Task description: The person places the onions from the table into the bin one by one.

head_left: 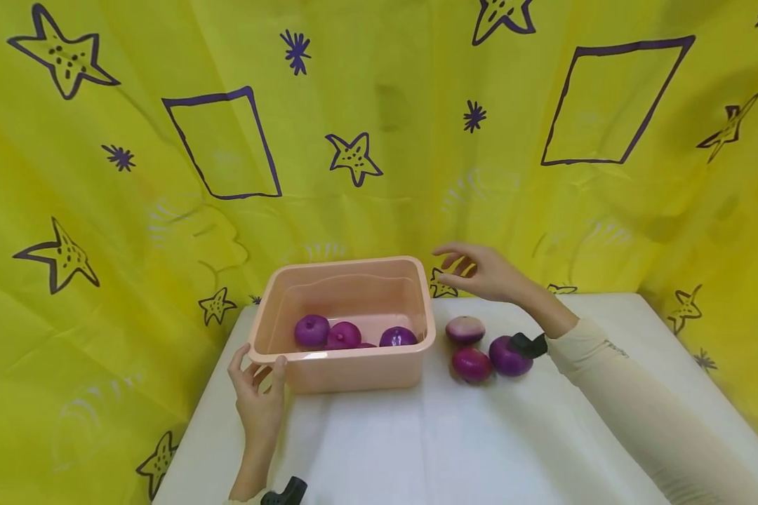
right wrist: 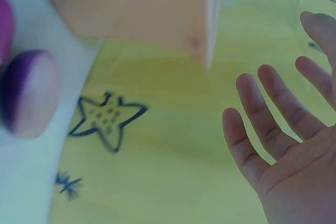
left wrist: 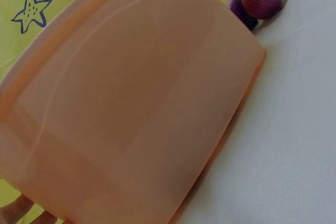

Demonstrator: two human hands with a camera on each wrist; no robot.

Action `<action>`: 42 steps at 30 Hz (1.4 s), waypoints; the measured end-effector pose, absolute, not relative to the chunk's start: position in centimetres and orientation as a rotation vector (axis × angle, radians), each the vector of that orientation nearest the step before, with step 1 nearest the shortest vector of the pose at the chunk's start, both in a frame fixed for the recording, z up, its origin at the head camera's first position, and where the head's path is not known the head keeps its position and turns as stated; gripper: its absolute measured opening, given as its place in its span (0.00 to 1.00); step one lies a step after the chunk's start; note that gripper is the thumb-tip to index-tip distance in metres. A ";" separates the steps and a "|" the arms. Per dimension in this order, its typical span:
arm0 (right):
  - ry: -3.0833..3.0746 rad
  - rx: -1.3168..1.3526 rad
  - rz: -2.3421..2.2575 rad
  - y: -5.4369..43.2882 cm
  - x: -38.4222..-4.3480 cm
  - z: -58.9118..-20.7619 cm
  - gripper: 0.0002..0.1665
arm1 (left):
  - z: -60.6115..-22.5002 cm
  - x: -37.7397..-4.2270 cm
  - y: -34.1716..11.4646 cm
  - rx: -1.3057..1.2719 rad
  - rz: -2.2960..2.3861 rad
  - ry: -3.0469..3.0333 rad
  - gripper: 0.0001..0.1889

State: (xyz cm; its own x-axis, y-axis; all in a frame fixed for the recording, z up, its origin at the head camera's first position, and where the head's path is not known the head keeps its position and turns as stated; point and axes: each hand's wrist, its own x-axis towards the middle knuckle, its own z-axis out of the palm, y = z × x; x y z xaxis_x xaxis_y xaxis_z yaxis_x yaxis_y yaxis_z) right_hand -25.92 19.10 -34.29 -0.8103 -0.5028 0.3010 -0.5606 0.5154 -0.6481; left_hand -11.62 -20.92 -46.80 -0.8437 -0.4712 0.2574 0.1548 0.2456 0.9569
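Note:
A peach plastic bin [head_left: 354,368] stands on the table with several purple onions [head_left: 312,330] in it. My left hand [head_left: 259,403] holds its front left corner, thumb against the front wall and fingers round the side. In the left wrist view the bin's wall [left wrist: 126,87] covers most of the frame, with fingertips [left wrist: 16,211] at the lower left. My right hand [head_left: 486,273] is raised beyond the bin's right side, holding nothing, fingers spread apart in the right wrist view. Beneath it lie two purple onions [head_left: 471,365] and a rounder half-pale, half-purple vegetable [head_left: 464,329].
The table has a white cover [head_left: 379,449]. Behind it and at both sides hangs a yellow cloth [head_left: 410,84] with drawn stars and frames. Black straps with small devices [head_left: 528,345] sit on both wrists.

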 end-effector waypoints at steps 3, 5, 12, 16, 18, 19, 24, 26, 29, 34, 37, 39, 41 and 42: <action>-2.674 0.889 1.194 21.1 -25.4 -35.6 0.26 | -46.9 -11.8 -21.0 0.282 -1.647 -2.013 0.38; -2.686 0.858 1.190 22.4 -25.0 -36.6 0.26 | -46.8 -11.8 -21.0 0.283 -1.651 -2.010 0.38; -2.770 0.736 1.173 25.9 -23.1 -39.7 0.26 | -46.7 -11.7 -21.0 0.303 -1.647 -2.017 0.38; -2.796 0.696 1.184 27.3 -22.0 -41.3 0.27 | -46.7 -11.7 -21.0 0.311 -1.645 -2.019 0.38; -2.810 0.686 1.196 27.9 -21.4 -42.1 0.29 | -46.7 -11.7 -21.0 0.318 -1.645 -2.021 0.38; -2.818 0.684 1.198 28.2 -21.1 -42.6 0.30 | -46.8 -11.7 -21.0 0.318 -1.646 -2.022 0.38; -2.859 0.685 1.221 29.6 -20.0 -45.2 0.36 | -46.8 -11.8 -21.1 0.317 -1.650 -2.030 0.38; -2.876 0.679 1.228 30.0 -19.7 -46.2 0.37 | -46.9 -11.8 -21.1 0.316 -1.648 -2.033 0.38; -2.898 0.669 1.258 30.4 -19.3 -47.4 0.41 | -46.9 -11.8 -21.1 0.315 -1.648 -2.032 0.38; -2.943 0.644 1.308 30.8 -18.9 -48.7 0.46 | -47.1 -11.9 -21.1 0.309 -1.650 -2.029 0.39; -2.962 0.622 1.310 30.9 -18.7 -49.2 0.47 | -47.1 -12.0 -21.2 0.306 -1.647 -2.031 0.38; -2.964 0.614 1.299 31.0 -18.7 -49.5 0.48 | -47.1 -12.0 -21.1 0.306 -1.642 -2.034 0.38; -2.961 0.619 1.285 31.0 -18.7 -49.8 0.48 | -46.9 -11.9 -21.1 0.310 -1.643 -2.029 0.38; -2.959 0.623 1.272 31.1 -18.7 -50.0 0.48 | -46.9 -11.9 -21.0 0.312 -1.643 -2.025 0.38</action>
State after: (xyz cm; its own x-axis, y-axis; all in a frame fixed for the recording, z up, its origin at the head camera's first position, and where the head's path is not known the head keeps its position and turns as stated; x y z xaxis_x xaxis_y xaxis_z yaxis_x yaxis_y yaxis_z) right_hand -18.71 31.05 -49.96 -0.9186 -0.3946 0.0216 -0.2871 0.6290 -0.7224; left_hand -11.85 -21.00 -46.87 -0.8439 -0.4795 0.2405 0.1365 0.2416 0.9607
